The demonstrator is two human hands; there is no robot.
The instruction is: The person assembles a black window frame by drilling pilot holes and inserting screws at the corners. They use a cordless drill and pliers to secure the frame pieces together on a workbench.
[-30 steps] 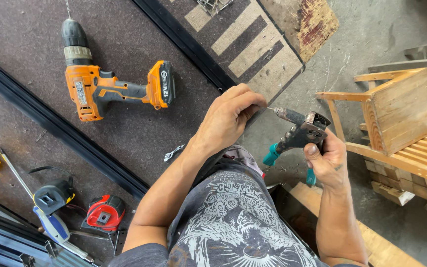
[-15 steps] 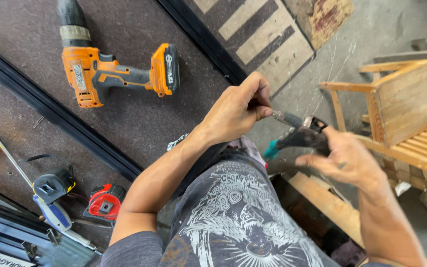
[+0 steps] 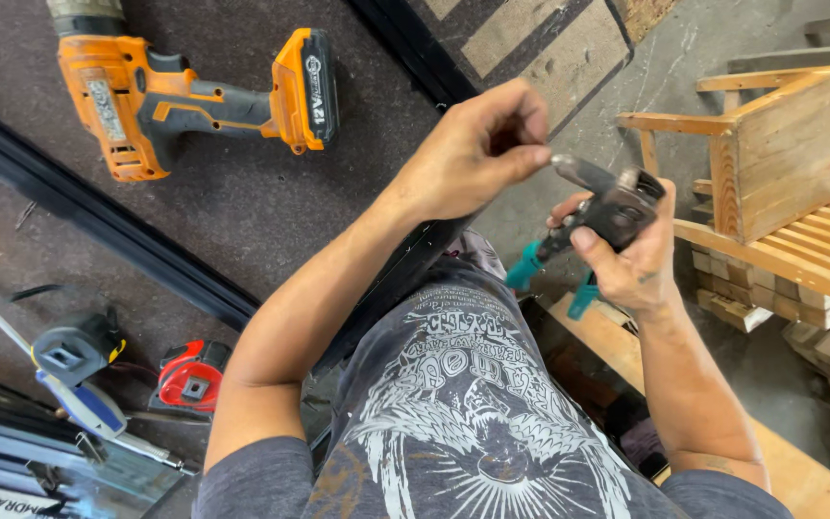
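seemingly mid-loading, the right hand [image 3: 641, 255] grips a teal-handled rivet tool [image 3: 598, 216] while the left hand [image 3: 468, 154], fingertips pinched shut, feeds something unseen at its nose, needing steady alignment next.

A workshop is indicated by an orange cordless drill [image 3: 194, 91] laid on the dark work mat [image 3: 242, 221] at eleven o'clock, a red tape measure [image 3: 189, 377] at eight o'clock, black metal rails [image 3: 98, 226], and slatted wooden furniture [image 3: 790, 163] stacked at three o'clock.
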